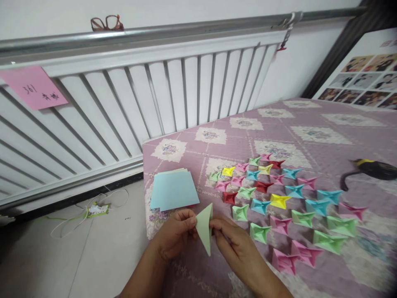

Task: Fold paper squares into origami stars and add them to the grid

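Note:
A pale green folded paper [204, 229], triangular in outline, is held upright over the near edge of the table. My left hand [180, 231] pinches its left side between thumb and fingers. On the other side, the fingertips of my right hand [231, 240] grip its right edge. Just beyond my left hand lies a stack of paper sheets [175, 190], light blue on top, with cream and red edges showing beneath. To the right of my right hand stand several folded paper pieces [281, 225] in pink, green, blue, yellow and red, set out in loose rows.
A purple floral tablecloth [310, 161] covers the table. A black and yellow object [375, 169] lies at the right, near a photo board [366, 78]. Behind is a white radiator [173, 91] with glasses [107, 24] on its pipe. A power strip [98, 210] sits on the floor at left.

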Motion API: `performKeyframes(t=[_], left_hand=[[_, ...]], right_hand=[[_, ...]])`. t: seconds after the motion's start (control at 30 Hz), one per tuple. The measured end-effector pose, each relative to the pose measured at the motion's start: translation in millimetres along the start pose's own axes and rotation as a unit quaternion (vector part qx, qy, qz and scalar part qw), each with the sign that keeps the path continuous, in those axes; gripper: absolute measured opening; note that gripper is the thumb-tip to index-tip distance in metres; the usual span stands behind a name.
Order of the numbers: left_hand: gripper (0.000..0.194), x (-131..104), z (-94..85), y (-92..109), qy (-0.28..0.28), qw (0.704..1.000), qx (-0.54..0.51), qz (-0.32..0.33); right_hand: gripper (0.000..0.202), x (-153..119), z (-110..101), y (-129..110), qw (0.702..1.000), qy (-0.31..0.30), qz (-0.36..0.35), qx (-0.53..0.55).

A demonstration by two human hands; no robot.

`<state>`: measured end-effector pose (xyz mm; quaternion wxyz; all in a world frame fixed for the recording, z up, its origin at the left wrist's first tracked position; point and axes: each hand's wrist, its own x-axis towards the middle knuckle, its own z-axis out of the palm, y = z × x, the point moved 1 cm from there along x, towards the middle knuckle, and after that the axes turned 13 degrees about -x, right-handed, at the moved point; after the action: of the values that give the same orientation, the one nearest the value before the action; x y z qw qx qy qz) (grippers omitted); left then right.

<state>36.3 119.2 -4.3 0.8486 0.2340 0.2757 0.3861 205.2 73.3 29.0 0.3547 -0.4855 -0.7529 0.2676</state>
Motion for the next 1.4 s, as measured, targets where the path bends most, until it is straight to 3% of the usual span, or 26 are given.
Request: performKeyframes(t=[0.2,0.4,0.53,0.67,0.73,0.87,0.93,1.07,1.2,1.4], left_hand=[[0.034,-2,1.7,0,0.004,0.999,-0.012,-0.035],[0.026,0,3.4,-3,0.005,0.992,0.125,-0.026],[0.020,-1,8.7,-2,-0.031,0.976,0.214,0.001],[0.049,-1,11.1,-1,-0.077,0.952,0.287,0.076],[0.053,-1,10.7,-1,-0.087,0.938,0.319,0.104],[0.036,-3,10.1,2,-0.128,0.907,0.373,0.150],[0.026,-3,9.0,2,-0.125,0.911,0.366,0.144],[0.010,-3,7.2,1,-0.113,0.958,0.253,0.077],[0.018,-3,9.1,1,-0.124,0.984,0.119,0.052],[0.012,-5,10.2,4,-0.087,0.980,0.174,0.043]], right_hand=[[0.033,0,3,5,0.996,0.014,-0.061,-0.069],[0.021,0,0,9,0.992,0.019,-0.068,-0.106],[0.016,-2,-3,11,0.994,-0.005,-0.039,-0.102],[0.012,-5,-4,15,0.996,-0.043,0.008,-0.078],[0.011,-6,-2,17,0.996,-0.058,0.036,-0.063],[0.010,-8,-1,19,0.992,-0.080,0.092,-0.012],[0.011,-8,-2,19,0.988,-0.091,0.117,0.030],[0.020,-6,-4,19,0.974,-0.107,0.152,0.131],[0.025,-4,-4,21,0.964,-0.093,0.173,0.181],[0.028,-5,-3,24,0.959,-0.094,0.182,0.197]])
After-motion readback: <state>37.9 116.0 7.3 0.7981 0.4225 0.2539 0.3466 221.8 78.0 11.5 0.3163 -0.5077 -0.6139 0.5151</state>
